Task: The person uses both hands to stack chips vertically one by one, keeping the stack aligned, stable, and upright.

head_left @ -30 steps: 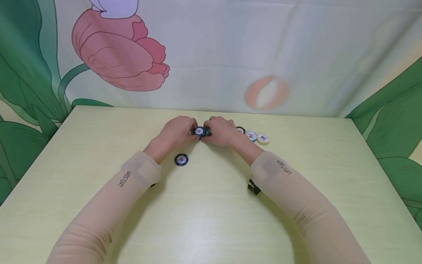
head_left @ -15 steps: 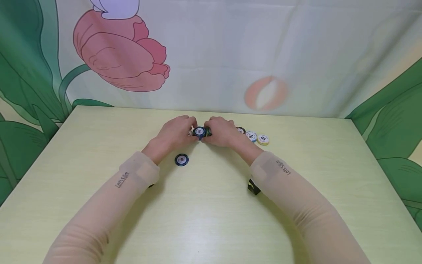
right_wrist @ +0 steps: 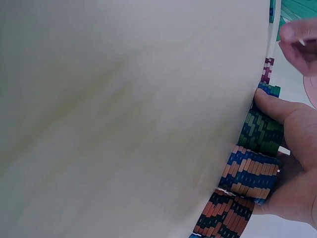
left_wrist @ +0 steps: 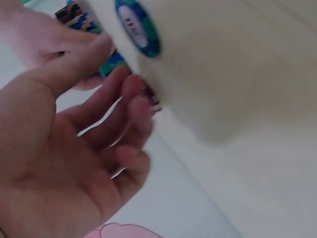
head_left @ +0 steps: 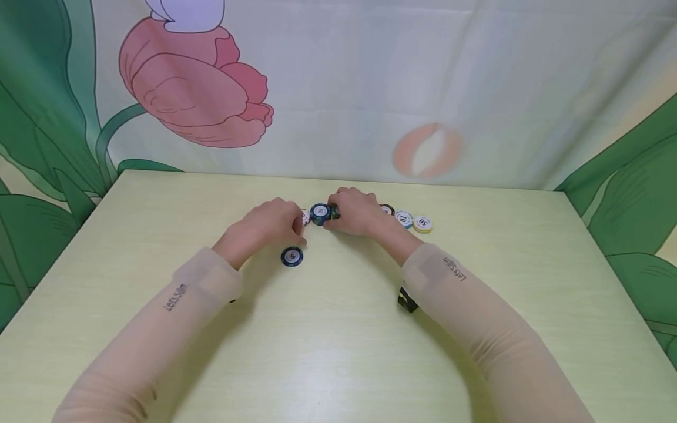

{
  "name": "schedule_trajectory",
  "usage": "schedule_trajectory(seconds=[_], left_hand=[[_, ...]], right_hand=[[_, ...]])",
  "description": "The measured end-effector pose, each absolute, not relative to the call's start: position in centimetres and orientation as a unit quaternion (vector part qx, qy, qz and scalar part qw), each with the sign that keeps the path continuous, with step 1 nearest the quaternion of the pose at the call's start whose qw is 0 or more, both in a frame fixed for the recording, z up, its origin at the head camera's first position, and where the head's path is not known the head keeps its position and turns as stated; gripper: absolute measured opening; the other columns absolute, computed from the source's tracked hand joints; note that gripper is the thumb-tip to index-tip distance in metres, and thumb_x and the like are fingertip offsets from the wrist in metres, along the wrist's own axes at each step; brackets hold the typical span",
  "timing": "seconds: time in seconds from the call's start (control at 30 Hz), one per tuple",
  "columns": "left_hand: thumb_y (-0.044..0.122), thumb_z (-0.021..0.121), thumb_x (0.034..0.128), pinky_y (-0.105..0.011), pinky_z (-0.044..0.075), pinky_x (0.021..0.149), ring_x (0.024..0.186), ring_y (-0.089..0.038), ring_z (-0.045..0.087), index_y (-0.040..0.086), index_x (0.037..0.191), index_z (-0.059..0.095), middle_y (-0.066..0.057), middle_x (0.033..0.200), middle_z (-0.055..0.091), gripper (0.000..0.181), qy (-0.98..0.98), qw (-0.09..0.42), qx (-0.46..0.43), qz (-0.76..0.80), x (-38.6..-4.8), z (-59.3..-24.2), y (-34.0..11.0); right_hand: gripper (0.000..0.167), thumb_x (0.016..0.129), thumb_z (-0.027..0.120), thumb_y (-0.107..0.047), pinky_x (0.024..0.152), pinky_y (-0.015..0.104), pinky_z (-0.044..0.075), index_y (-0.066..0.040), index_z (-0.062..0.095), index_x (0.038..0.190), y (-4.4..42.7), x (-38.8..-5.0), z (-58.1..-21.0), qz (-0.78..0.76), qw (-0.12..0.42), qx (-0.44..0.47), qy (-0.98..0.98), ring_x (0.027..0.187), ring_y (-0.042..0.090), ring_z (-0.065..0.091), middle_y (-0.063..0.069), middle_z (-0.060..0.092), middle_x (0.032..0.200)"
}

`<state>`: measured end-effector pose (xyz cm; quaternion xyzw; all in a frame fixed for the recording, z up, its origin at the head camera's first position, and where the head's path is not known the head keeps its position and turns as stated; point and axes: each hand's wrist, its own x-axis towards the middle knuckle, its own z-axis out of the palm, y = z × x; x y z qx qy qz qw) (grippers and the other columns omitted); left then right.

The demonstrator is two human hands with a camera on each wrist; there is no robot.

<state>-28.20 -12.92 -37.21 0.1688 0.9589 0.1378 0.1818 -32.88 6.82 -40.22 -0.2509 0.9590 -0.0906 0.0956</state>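
Observation:
My right hand [head_left: 355, 211] grips the row of poker chip stacks at the back, its thumb on the near side of the green stack [right_wrist: 261, 131] and the small blue stack [head_left: 320, 212]. Its fingertips are hidden. My left hand [head_left: 264, 226] is apart from the row, fingers loosely bent with nothing between them. Just below its fingertips a single blue poker chip [head_left: 292, 257] lies flat on the table. Left of the blue stack sits a maroon-and-white stack [right_wrist: 267, 70], partly hidden by the left hand in the head view.
The row runs on to the right with a black chip stack [head_left: 387, 209], a light blue one [head_left: 404, 219] and a yellow-edged one [head_left: 423, 224]. A small black-and-yellow object [head_left: 407, 299] shows under the right sleeve. A printed curtain [head_left: 328, 88] hangs behind the table.
My left hand has let go of the blue stack and moved left and nearer, toward the single blue chip. The right hand has stayed in place.

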Motion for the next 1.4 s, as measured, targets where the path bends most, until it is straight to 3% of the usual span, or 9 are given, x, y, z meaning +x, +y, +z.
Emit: schedule_trajectory(seconds=[0.2,0.37,1.1,1.4], left_hand=[[0.027,0.084,0.0878,-0.037,0.047,0.079,0.088,-0.023,0.056,0.010,0.094,0.070,-0.005,0.092,0.065,0.023,0.942,0.251,0.190,0.113,-27.7,-36.3,-13.5],[0.024,0.084,0.0872,-0.038,0.047,0.080,0.089,-0.022,0.056,0.010,0.095,0.068,-0.004,0.095,0.065,0.023,0.935,0.270,0.206,0.106,-27.6,-36.4,-13.8],[0.020,0.078,0.0942,-0.035,0.045,0.079,0.085,-0.023,0.055,0.004,0.103,0.066,-0.006,0.091,0.063,0.022,0.947,0.194,0.210,0.146,-28.4,-38.1,-13.1],[0.028,0.085,0.0872,-0.033,0.044,0.071,0.080,-0.022,0.056,0.002,0.106,0.069,-0.006,0.088,0.063,0.036,0.954,0.183,0.203,0.120,-28.1,-37.8,-12.7]], right_hand=[[0.048,0.095,0.073,-0.042,0.098,0.058,0.043,-0.011,0.066,0.131,6.9,-32.9,-40.2,-0.087,0.097,-0.249,0.960,0.114,0.024,0.057,0.006,0.062,0.124],[0.048,0.095,0.073,-0.042,0.098,0.057,0.043,-0.011,0.066,0.131,6.9,-32.9,-40.2,-0.089,0.096,-0.248,0.960,0.114,0.024,0.057,0.006,0.062,0.125],[0.047,0.095,0.073,-0.043,0.096,0.056,0.044,-0.012,0.066,0.130,6.8,-32.9,-40.5,-0.086,0.096,-0.250,0.960,0.112,0.023,0.057,0.005,0.062,0.123],[0.047,0.095,0.073,-0.042,0.095,0.056,0.043,-0.011,0.066,0.129,6.9,-32.9,-40.4,-0.090,0.093,-0.249,0.960,0.110,0.023,0.057,0.005,0.062,0.122]])
